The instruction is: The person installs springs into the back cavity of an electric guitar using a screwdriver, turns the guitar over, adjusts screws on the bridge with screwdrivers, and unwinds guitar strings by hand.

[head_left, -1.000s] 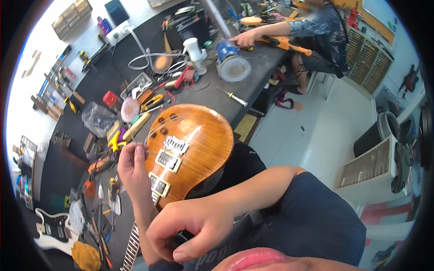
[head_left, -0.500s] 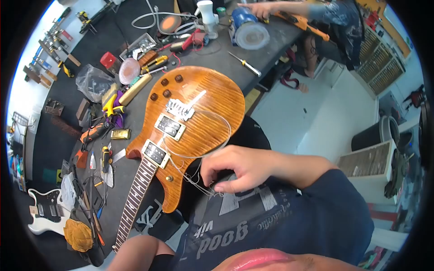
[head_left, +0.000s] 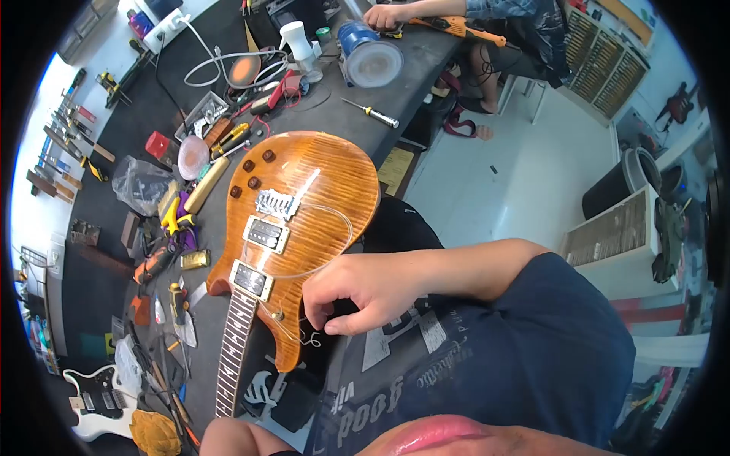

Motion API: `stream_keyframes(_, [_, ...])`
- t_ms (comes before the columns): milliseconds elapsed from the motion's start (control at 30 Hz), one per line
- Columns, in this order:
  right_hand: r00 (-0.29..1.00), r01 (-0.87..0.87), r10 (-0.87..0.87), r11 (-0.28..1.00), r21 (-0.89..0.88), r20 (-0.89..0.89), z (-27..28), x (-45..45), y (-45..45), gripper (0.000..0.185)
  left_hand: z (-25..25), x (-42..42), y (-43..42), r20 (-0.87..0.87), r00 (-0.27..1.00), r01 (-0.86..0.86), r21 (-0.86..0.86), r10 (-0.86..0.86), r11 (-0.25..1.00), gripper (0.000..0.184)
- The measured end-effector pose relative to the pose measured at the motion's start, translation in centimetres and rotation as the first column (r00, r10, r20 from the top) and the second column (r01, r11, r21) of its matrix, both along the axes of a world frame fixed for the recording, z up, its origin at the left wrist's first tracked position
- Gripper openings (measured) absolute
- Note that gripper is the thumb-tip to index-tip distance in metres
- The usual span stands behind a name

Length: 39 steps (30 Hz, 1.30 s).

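Observation:
An amber flame-topped electric guitar (head_left: pixel 327 182) lies on the dark bench's edge, its neck pointing to the lower left. My right hand (head_left: pixel 346 292) is curled beside the guitar's lower edge, over my lap, with thin wire string at its fingers. The string (head_left: pixel 351 228) loops from the bridge area across the body, and its curly ends hang by my fingertips. How the fingers grip it is partly hidden. Only part of my left arm shows at the bottom left; my left hand is out of the frame.
A screwdriver (head_left: pixel 370 113) and a blue machine with a round disc (head_left: pixel 374 64) lie beyond the guitar. Pliers, drivers and a plastic bag (head_left: pixel 141 185) crowd the left side. A white guitar body (head_left: pixel 103 401) sits lower left. Another person's hand (head_left: pixel 388 17) is near the machine.
My left hand has left the guitar's bridge side and dropped out of view. My right hand has moved up beside the guitar body. The view has shifted.

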State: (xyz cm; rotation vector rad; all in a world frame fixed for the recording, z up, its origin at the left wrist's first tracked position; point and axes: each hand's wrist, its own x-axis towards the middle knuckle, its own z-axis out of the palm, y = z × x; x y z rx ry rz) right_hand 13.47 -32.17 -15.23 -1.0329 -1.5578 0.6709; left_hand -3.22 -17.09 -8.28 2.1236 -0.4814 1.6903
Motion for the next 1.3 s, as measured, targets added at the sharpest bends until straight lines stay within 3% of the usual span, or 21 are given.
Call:
stream_keyframes(133, [0.999, -0.028, 0.030, 0.998, -0.055, 0.026, 0.9, 0.5, -0.5, 0.013, -3.1, 0.9, -0.7, -0.049, 0.999, -0.031, -0.149, 0.024, 0.988, 0.032])
stream_keyframes(367, [0.999, 0.034, -0.034, 0.999, -0.021, 0.013, 0.8, 0.7, -0.7, 0.013, -5.5, 1.7, -1.6, -0.092, 0.995, -0.066, -0.268, 0.043, 0.961, 0.032])
stream_keyframes(1300, [0.996, 0.072, -0.070, 0.997, -0.035, 0.053, 1.5, 2.1, -0.2, 0.013, -7.4, 3.2, -1.9, -0.123, 0.992, -0.069, -0.349, 0.027, 0.935, 0.031])
